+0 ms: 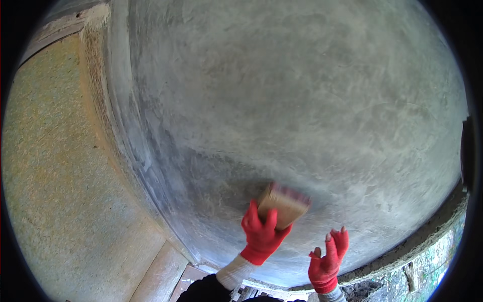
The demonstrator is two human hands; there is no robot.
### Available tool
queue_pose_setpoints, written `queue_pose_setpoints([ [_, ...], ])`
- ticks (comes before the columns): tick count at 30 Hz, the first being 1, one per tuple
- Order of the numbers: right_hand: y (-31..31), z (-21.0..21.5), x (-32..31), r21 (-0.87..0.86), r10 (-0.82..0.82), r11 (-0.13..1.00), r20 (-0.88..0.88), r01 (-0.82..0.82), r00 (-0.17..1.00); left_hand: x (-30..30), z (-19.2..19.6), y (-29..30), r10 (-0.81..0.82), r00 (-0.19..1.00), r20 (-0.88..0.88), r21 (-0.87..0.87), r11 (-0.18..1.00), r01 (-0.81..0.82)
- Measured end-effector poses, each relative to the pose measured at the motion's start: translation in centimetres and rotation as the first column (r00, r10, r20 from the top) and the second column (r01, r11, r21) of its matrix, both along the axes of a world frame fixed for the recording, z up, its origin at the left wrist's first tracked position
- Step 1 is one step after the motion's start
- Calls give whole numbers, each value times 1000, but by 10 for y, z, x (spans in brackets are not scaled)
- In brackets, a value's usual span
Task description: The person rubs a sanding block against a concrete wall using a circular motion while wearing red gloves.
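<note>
My left hand (pixel 262 234), in a red glove with a pale knitted cuff, grips a tan rectangular block (pixel 285 205). The block has a dark reddish far edge, slightly smeared by motion; whether it is wood or sponge I cannot tell. It lies against the lower part of a grey plastered surface (pixel 302 110), beside a darker, damp-looking patch. My right hand (pixel 327 261) wears a red glove with bare fingertips. Raised to the right of the block, it holds nothing, and its fingers are stretched out and partly apart.
To the left, a rough plaster edge (pixel 108 116) borders a yellowish speckled panel (pixel 65 166). A rough ledge (pixel 397 259) runs along the lower right, with stony ground and greenery beyond it. Something dark (pixel 467 153) stands at the far right rim.
</note>
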State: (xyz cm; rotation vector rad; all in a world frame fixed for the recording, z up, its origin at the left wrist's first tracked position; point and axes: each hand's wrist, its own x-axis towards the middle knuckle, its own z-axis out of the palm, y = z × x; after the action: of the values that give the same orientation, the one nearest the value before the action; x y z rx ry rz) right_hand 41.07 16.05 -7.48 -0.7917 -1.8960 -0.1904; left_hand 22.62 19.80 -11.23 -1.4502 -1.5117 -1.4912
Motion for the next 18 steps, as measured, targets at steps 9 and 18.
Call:
queue_pose_setpoints([
  [9,0,2,-6,-42,28,999,9,-27,1000,-34,-115,-6,15,997,75,49,999,-18],
  [18,3,3,-1,-54,-5,999,37,7,999,-64,83,-3,114,987,116,147,980,-130],
])
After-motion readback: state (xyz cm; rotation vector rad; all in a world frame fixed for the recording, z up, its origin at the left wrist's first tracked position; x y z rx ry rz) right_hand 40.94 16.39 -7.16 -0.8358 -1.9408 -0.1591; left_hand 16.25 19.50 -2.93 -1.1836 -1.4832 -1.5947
